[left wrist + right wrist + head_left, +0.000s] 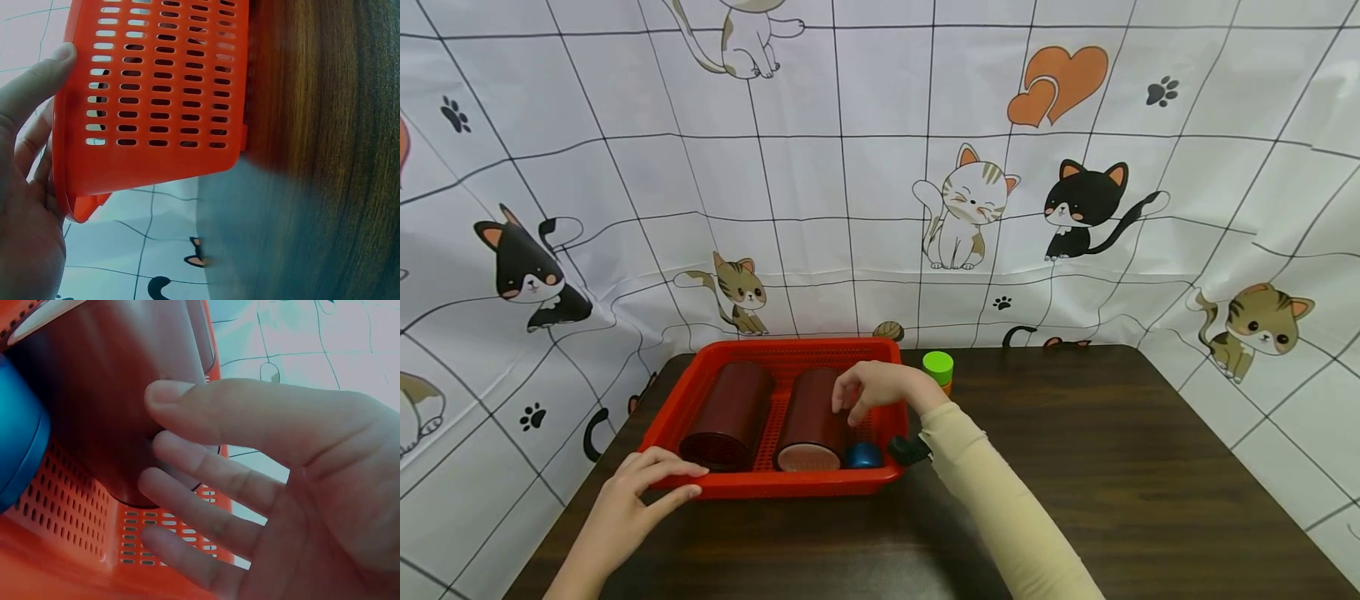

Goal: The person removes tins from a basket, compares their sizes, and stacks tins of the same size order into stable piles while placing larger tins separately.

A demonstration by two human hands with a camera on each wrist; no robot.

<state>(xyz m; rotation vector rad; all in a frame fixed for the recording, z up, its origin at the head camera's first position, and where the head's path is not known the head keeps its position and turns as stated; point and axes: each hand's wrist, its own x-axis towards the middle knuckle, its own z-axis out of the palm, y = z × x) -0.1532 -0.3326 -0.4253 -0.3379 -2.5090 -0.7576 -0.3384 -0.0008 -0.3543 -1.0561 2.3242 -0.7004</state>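
A red plastic basket (797, 483) with slotted walls stands on the dark wooden table. My left hand (643, 500) grips its rim at the front left corner; in the left wrist view the thumb lies against the slotted outer wall (159, 156). Two dark brown cylinders lie in the basket: a left cylinder (730, 408) with a dark near end and a right cylinder (812, 408) with a pale near end. A blue rounded object (864, 455) with a seam lies beside the right one. Over that cylinder hovers my right hand (883, 387), fingers loosely bent, holding nothing.
Behind my right wrist stands a small container with a green lid (937, 367) and an orange body. A black piece (908, 450) sits at the right wrist. The wooden tabletop (1075, 433) stretches right, and a cat-print sheet (880, 183) hangs behind it.
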